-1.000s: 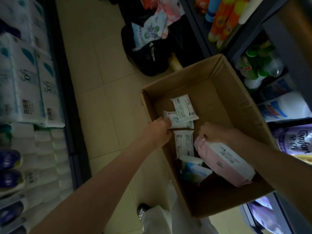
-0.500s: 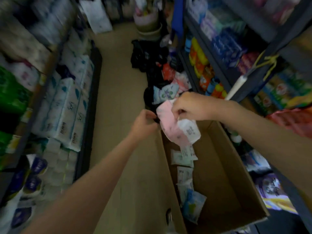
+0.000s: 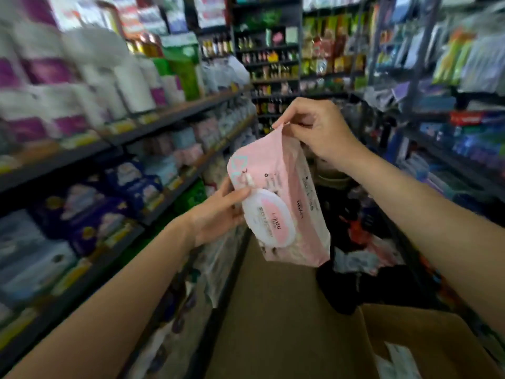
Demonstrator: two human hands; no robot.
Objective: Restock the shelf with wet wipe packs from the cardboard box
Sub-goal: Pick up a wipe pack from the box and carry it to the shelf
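Observation:
A pink wet wipe pack (image 3: 296, 187) with a white oval lid hangs upright in mid-air in the aisle. My right hand (image 3: 317, 129) pinches its top seam from above. My left hand (image 3: 218, 212) grips its left side, thumb by the lid. The cardboard box (image 3: 437, 340) sits on the floor at the lower right, with a white pack visible inside. The shelf (image 3: 169, 119) on the left runs along the aisle, stocked with tissue rolls above and pale pink and blue packs on the tier below.
Dark bags and loose packets (image 3: 363, 258) lie on the floor behind the box. Another shelving unit (image 3: 451, 160) lines the right side. More shelves close the aisle's far end (image 3: 273, 58). A strip of bare floor (image 3: 267, 310) runs between the shelves.
My right hand lifted the pink pack out of the box and up to chest height. My left hand left the box and took the pack's side. The view swung up from the box to the aisle.

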